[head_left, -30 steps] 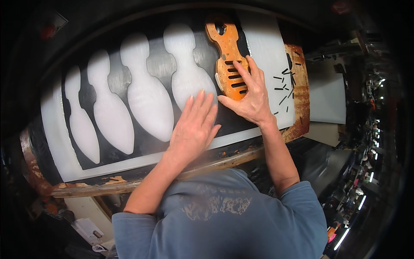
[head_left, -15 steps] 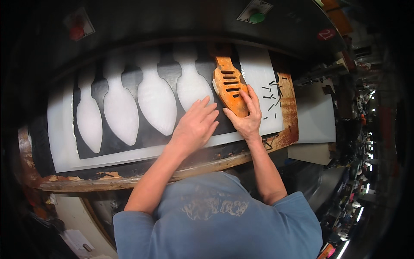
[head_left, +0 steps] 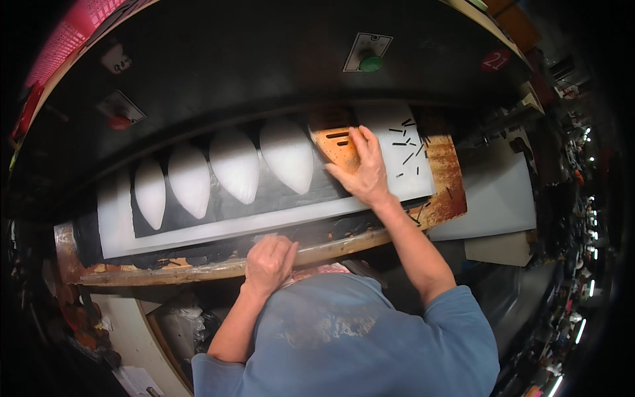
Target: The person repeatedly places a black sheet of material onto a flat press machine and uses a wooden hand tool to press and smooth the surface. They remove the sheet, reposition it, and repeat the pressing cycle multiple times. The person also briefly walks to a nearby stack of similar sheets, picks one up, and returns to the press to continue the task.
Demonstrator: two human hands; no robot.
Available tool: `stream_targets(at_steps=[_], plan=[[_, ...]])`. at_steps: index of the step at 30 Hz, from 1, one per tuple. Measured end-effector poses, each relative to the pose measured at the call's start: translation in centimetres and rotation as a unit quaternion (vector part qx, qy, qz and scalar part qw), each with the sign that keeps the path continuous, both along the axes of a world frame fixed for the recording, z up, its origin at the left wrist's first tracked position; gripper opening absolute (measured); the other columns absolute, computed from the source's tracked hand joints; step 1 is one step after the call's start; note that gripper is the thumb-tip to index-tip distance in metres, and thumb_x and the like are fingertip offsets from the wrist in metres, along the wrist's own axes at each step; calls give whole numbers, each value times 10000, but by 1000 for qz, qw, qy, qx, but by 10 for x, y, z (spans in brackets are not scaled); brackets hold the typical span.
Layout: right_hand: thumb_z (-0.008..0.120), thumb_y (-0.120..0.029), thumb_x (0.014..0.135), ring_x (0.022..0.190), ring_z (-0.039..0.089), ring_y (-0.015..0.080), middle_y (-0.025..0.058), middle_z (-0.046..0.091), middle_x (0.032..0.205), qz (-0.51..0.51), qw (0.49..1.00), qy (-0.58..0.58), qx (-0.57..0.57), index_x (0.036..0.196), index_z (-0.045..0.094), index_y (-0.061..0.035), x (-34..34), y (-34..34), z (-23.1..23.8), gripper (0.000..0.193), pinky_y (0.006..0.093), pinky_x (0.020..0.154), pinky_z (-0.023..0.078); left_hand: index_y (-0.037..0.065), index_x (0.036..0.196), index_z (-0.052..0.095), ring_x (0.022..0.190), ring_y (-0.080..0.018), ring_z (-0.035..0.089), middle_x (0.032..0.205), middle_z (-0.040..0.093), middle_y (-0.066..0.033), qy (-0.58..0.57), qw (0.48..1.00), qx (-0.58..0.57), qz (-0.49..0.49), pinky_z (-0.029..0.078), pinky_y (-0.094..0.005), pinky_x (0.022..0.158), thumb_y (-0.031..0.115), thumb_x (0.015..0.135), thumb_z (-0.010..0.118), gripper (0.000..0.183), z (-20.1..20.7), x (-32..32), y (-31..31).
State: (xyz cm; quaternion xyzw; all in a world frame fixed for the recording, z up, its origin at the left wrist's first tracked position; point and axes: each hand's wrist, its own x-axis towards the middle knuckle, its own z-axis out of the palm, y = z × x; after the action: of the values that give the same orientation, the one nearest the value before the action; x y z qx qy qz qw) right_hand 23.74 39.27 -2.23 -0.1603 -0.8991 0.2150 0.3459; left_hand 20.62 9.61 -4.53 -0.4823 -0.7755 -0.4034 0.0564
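Observation:
My right hand [head_left: 368, 171] grips the rounded near end of an orange slotted cutting die [head_left: 338, 149], thumb on its left side and fingers on its right. The die's far end lies in shadow under the dark machine beam. It rests on a black sheet [head_left: 253, 193] with several pointed sole-shaped cutouts [head_left: 233, 169] to its left, where white shows through. Beneath the sheet lies a white board [head_left: 264, 220]. My left hand [head_left: 267, 263] is at the wooden front edge of the table [head_left: 198, 270], fingers curled; whatever they hold, if anything, is hidden.
Thin black scraps [head_left: 408, 157] are scattered on the board's right end. Overhead, a dark machine beam [head_left: 264, 59] carries a green button [head_left: 371, 63] and a red button [head_left: 120, 122]. Pale sheets [head_left: 496, 192] lie to the right. A pink basket [head_left: 73, 40] shows at upper left.
My left hand has drawn back from the black sheet to the table's front edge, its fingers now curled. The dark beam covers more of the sheet and die in view. My right hand stays on the die.

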Motion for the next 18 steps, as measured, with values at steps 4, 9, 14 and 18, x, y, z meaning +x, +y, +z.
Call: stream_targets(at_steps=[4, 9, 14, 18], plan=[[793, -108, 942, 1009, 694, 198, 105, 716, 1099, 9, 992, 112, -63, 1217, 715, 14, 8, 9, 47, 311, 330, 928, 562, 37, 849, 631, 702, -332, 643, 786, 645, -111, 20, 1000, 16, 11, 518, -429, 617, -7, 840, 812, 186, -1, 2, -3], [746, -32, 941, 819, 702, 231, 94, 696, 855, 91, 977, 189, -48, 960, 733, -18, -7, 11, 101, 27, 335, 751, 549, 38, 829, 623, 712, -343, 659, 791, 657, -120, 52, 997, 36, 48, 530, -438, 627, 19, 879, 801, 186, -6, 4, -6], [734, -54, 984, 773, 652, 119, 67, 718, 850, 110, 981, 139, -77, 991, 736, 20, 47, -3, 61, 75, 283, 719, 530, 39, 797, 631, 715, -370, 667, 782, 645, -151, 69, 991, 15, 117, 541, -467, 642, 98, 920, 786, 207, -13, 8, -5], [755, -86, 981, 709, 644, 107, 60, 706, 764, -15, 985, 85, -152, 983, 748, 1, 107, -35, -8, 88, 287, 672, 532, 37, 798, 665, 716, -354, 691, 780, 676, -148, 64, 988, 10, 143, 550, -442, 637, 138, 931, 801, 216, -11, 13, -4]])
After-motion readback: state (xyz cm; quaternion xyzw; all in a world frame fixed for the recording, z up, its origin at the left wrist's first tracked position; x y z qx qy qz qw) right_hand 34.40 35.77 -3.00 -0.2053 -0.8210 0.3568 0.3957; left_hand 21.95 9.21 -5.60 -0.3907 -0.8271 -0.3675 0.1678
